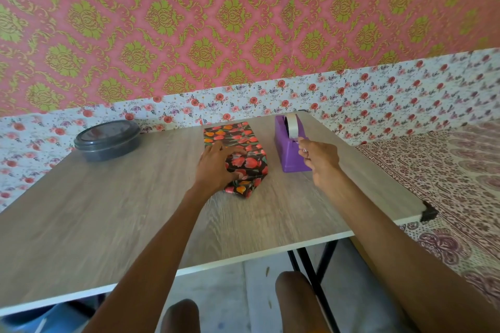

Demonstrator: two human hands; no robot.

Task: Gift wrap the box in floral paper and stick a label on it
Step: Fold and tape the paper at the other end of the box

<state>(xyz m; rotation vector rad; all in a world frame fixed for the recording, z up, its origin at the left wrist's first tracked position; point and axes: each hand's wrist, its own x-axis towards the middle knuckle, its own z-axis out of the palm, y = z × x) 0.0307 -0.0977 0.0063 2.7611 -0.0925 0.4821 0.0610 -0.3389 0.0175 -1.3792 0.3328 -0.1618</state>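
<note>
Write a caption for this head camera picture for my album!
Left hand holds down the black floral-wrapped box while right hand pinches white tape at the purple plastic dispenser.

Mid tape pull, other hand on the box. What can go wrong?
Nothing holds the tape dispenser down; the right hand, which appears to pinch the tape, may drag or tip it. Only the left hand presses on the box; easing off could let the paper spring open.

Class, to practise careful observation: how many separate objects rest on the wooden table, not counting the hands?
3: a dark round lidded container at the far left, the floral-wrapped box in the middle, and a purple tape dispenser to its right. Nothing else shows.
</note>
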